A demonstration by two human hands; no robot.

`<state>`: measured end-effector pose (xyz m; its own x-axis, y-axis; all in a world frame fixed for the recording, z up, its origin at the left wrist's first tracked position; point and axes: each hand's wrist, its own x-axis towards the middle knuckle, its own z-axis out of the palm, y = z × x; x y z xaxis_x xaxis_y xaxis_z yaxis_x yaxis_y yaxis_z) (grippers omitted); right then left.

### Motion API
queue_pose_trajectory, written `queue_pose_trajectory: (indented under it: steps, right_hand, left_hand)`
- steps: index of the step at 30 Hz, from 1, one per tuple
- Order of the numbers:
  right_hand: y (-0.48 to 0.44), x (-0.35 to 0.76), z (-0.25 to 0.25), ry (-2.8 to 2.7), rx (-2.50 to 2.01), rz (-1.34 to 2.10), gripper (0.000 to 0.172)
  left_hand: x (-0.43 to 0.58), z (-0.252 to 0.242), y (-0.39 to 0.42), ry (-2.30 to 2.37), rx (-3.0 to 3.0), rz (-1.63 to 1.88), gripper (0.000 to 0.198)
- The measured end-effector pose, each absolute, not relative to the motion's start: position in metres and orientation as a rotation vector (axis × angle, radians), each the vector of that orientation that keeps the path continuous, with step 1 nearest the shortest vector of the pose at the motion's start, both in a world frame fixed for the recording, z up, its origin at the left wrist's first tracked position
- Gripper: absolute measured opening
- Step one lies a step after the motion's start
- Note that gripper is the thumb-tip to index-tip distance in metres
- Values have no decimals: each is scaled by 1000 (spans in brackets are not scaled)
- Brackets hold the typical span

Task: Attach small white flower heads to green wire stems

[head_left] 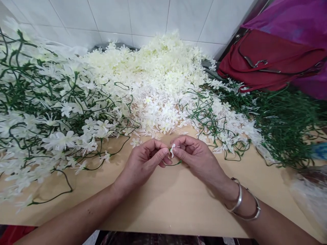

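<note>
My left hand [144, 160] and my right hand [195, 157] meet over the middle of the tan table [163, 204], fingers pinched together. Between the fingertips is a small white artificial flower [173, 149] on a thin green stem [173, 164] that curves down between the hands. The right hand pinches the flower; the left hand pinches the stem beside it. Two silver bangles [242, 204] sit on my right wrist. Just beyond the hands lies a big heap of loose white flower heads [158, 85].
Finished green stems with white flowers [48, 112] pile up on the left. Bare green stems [283, 126] lie at the right, under a red bag [268, 61] and purple cloth [293, 17]. A clear plastic bag [310, 197] sits at the right edge. White tiled wall behind.
</note>
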<state>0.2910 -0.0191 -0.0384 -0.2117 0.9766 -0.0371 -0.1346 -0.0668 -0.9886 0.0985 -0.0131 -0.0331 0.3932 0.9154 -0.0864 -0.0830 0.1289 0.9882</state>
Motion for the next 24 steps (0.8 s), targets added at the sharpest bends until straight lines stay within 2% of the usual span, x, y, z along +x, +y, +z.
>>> queue_pose_trajectory:
  steps: [11,17,24]
  right_hand:
    - [-20,287,-44,-1199,-1032,1406,23]
    - [-15,291,-48,-1219,-959,1437,18]
    - [-11,297,-47,-1242,-951,1463,21]
  left_hand:
    - [101,-35,-13,895,1139,875,33]
    - [102,-33,-13,868,1171,934,31]
    - [101,-42,-14,866,1165,993,26]
